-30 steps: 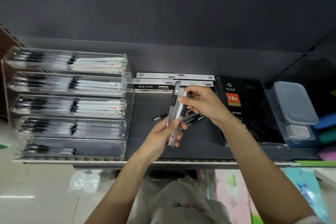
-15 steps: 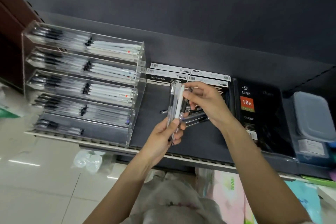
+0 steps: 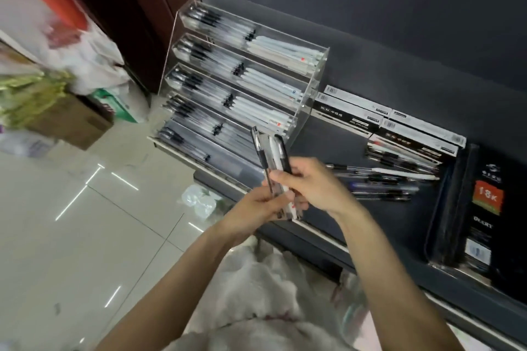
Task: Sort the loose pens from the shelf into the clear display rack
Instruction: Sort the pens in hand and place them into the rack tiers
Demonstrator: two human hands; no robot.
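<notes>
Head view showed the left hand (image 3: 256,205) gripping a bunch of pens (image 3: 273,162) just off the shelf's (image 3: 328,137) front edge, by the clear display rack (image 3: 236,94) — the right hand (image 3: 310,185) pinched one of them. More loose pens (image 3: 382,182) lay mid-shelf — near stacked boxes (image 3: 370,120).

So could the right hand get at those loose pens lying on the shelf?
Probably yes: the loose pens lie uncovered just beyond the right hand, nothing between them, though it first must let go of the held pens.
</notes>
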